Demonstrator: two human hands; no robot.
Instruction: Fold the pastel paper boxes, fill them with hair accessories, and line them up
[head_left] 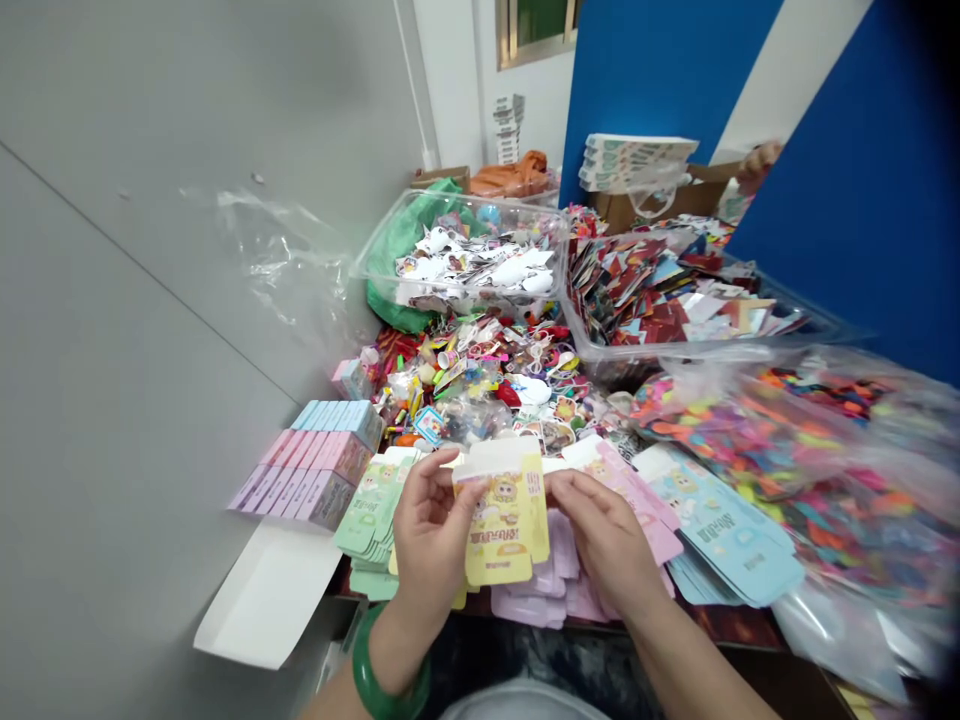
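Right up close there's a half-folded yellow paper box [504,510] over the table [742,628], with flat box blanks all around it: green [371,520], lilac [540,590], pink [630,500] and blue [720,530]. Off to the left sit rows of folded pink and blue boxes [315,455] and a white card [266,595]. Past those is a heap of little trinkets [480,385], then two clear plastic tubs, one of white stickers [457,260] and one of colorful paper bits [660,300]. A bulging plastic bag of colored scraps [795,470] sits on the right.

Gray wall [150,300] on the left, blue panels [660,80] and a window [525,25] way back.

Both hands are gripping the yellow box, the left hand [431,540] on its left side, the right hand [607,545] on its right edge. There's a green bangle [382,670] on the left wrist.
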